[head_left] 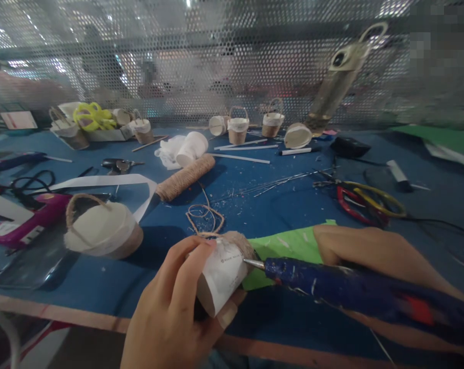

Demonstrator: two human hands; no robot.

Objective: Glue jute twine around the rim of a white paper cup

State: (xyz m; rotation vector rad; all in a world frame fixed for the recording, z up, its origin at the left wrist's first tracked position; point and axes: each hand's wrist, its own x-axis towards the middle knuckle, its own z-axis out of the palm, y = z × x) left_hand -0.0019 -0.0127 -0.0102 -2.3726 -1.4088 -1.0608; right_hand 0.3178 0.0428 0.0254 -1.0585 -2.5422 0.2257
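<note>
My left hand [170,312] is wrapped round a white paper cup [220,279] lying on its side, its far end wound with brown twine. A loose loop of that twine [205,218] trails toward a twine spool [186,177]. My right hand [374,253] holds a blue glue gun [355,292], and the metal nozzle touches the cup's side beside the twine. Under the gun lies a green sheet [289,246].
A finished twine-and-paper basket [101,228] lies at the left by a purple glue gun [32,220]. Red-and-yellow pliers [364,200], scissors [120,165], white sticks and more small baskets [237,125] sit farther back. A perforated metal screen closes the rear.
</note>
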